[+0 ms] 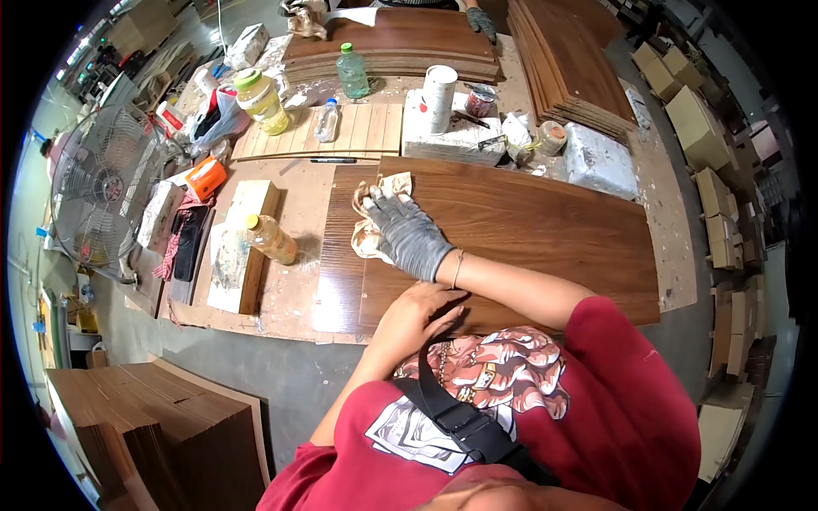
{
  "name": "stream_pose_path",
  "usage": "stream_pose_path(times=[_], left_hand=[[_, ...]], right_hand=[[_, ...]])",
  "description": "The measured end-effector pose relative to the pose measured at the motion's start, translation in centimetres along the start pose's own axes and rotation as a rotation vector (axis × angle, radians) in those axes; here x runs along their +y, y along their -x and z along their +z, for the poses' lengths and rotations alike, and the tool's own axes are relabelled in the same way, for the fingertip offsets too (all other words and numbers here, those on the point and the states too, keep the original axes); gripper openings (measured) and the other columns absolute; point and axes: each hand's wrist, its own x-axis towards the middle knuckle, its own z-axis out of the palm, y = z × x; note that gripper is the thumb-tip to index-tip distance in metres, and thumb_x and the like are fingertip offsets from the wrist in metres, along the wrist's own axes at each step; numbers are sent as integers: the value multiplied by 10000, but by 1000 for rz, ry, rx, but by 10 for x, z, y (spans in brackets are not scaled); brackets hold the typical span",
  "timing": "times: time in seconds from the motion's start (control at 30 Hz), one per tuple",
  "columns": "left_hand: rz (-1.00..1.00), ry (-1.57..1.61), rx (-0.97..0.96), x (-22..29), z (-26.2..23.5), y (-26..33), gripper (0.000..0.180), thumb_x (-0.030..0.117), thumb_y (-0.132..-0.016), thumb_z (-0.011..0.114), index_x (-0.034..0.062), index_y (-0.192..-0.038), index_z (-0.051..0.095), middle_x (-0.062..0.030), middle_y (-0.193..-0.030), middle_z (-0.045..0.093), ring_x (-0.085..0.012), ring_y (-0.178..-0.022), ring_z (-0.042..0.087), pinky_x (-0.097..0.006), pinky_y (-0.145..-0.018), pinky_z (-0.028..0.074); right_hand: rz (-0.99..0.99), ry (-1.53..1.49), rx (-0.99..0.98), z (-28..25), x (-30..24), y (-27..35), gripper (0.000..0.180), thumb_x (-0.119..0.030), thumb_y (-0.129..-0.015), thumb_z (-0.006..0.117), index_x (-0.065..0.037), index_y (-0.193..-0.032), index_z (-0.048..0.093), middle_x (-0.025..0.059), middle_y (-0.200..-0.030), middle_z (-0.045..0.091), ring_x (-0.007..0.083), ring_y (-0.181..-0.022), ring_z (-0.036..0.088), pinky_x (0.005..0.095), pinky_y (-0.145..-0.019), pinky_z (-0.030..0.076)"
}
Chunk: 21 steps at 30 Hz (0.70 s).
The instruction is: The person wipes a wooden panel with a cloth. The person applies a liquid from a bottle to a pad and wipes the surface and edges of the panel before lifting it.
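Note:
A dark brown wood-grain panel (pixel 528 230) lies in front of me on the worktable. My right hand (pixel 405 234), in a grey glove, presses a crumpled, stained cream rag (pixel 366 242) onto the panel's left part, the fingers bent over the cloth. Light glares off the surface to the left of the rag. My left hand (pixel 417 313) is bare and rests at the panel's near edge, just below my right wrist. Its fingers are stretched and slightly apart, holding nothing.
Left of the panel are a bottle of amber liquid (pixel 271 239) and wooden blocks (pixel 247 255). Beyond it stand a white cylinder (pixel 439 100), bottles and stacked boards (pixel 392 51). A fan (pixel 106 192) is far left. A person's gloved hand (pixel 481 24) shows across the table.

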Motion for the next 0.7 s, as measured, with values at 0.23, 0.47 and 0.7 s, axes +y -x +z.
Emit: stream_pose_path(times=[0.23, 0.47, 0.7], left_hand=[[115, -225, 85, 12, 7, -12, 449, 258, -980, 655, 52, -1377, 617, -127, -1478, 572, -293, -1438, 470, -438, -1224, 330], [43, -458, 52, 6, 3, -8, 501, 345, -998, 632, 149, -1457, 582, -82, -1587, 466, -260, -1503, 383, -454, -1259, 247], [62, -489, 85, -3, 4, -6, 512, 413, -1006, 604, 161, -1451, 587, -76, -1594, 456, -243, -1495, 389, -444, -1246, 277]], right_hand=[[468, -201, 8, 24, 86, -77, 570, -340, -1034, 498, -15, -1501, 459, 218, -1531, 491, 330, -1455, 433, 436, -1228, 302], [496, -100, -15, 34, 112, -84, 356, -394, -971, 562, -126, -1122, 742, 128, -1145, 742, 295, -1048, 703, 438, -957, 527], [607, 136, -97, -26, 217, 60, 380, -398, -907, 610, -121, -1120, 760, 155, -1026, 740, 330, -995, 693, 483, -892, 516]])
